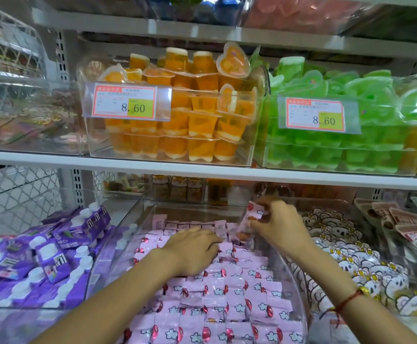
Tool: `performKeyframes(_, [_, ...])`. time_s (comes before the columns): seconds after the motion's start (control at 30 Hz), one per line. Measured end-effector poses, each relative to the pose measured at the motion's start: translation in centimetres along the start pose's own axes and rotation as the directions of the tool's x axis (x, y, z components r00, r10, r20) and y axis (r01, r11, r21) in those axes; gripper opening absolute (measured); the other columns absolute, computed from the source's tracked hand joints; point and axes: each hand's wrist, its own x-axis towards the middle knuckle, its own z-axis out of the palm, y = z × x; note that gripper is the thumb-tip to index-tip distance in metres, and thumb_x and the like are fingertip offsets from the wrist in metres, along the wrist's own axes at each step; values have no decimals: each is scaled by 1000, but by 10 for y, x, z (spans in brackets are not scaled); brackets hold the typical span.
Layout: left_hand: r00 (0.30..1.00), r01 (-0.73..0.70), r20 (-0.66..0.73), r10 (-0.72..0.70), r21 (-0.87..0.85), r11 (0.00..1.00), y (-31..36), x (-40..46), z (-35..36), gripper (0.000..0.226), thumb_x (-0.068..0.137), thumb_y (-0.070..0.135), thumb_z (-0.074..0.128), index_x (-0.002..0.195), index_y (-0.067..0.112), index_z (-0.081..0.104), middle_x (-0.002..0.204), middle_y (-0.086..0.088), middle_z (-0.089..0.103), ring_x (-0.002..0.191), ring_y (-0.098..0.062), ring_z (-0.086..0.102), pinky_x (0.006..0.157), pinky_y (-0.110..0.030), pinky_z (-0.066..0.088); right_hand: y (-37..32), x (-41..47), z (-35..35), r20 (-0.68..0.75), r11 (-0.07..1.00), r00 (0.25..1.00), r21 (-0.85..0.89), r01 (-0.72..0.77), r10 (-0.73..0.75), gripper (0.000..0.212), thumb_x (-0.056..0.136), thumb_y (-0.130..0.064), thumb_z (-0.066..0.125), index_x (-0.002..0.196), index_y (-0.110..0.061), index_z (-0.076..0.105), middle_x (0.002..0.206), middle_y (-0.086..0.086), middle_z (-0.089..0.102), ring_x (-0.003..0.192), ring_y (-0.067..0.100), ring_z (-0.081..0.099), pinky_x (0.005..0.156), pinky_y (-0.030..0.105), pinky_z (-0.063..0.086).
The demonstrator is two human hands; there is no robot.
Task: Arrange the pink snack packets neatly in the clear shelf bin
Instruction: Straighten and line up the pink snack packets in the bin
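Lighting: bright, even and diffuse, coming from overhead; colours saturated. Shadows: soft, deepest at the back under the white shelf [202,170]. Glare: pale sheen on the clear bin walls [294,281] and on the price label holders [126,101] (small print unreadable, large digits legible). Focus: centre fairly sharp; top edge heavily blurred, purple cartons [41,256] at lower left smeared. Distortion: wide-angle bowing, shelf lines curving toward the edges.
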Motion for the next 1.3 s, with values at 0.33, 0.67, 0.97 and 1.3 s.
performKeyframes(0.33, [999, 12, -31, -13, -36, 999, 1, 0, 3, 41, 102, 33, 29, 140, 27, 41, 145, 3, 42, 132, -21, 37, 107, -34, 28, -5, 23, 23, 218, 994, 972, -34, 100, -90, 40, 77, -21, 76, 112, -15, 58, 105, 3, 64, 86, 15, 57, 73, 25, 46])
performKeyframes(0.67, [994, 8, -103, -20, -115, 993, 12, 1, -1, 41, 98, 23, 37, 139, 27, 39, 142, 1, 44, 127, -20, 39, 102, -34, 32, -1, 24, 34, 519, 883, 850, -351, 311, -93, 17, 85, -7, 58, 98, -12, 68, 109, 11, 65, 98, 27, 60, 83, 30, 49])
performKeyframes(0.97, [999, 27, -37, -31, -99, 995, 29, -11, -10, 36, 100, 29, 33, 133, 26, 50, 143, 2, 45, 127, -18, 39, 103, -36, 33, 4, -35, 8, 212, 908, 930, -237, 347, -300, 29, 93, -22, 52, 121, -26, 61, 123, -2, 58, 115, 15, 48, 92, 26, 40])
performKeyframes(1.3, [758, 326, -470, -451, -326, 887, -25, -153, -31, 39, 90, 33, 57, 127, 34, 47, 114, 10, 60, 100, -16, 59, 76, -30, 46, -42, -65, 30, 354, 906, 859, -65, 418, -370, 41, 96, -43, 45, 134, -28, 48, 139, -5, 47, 127, 10, 39, 103, 24, 33])
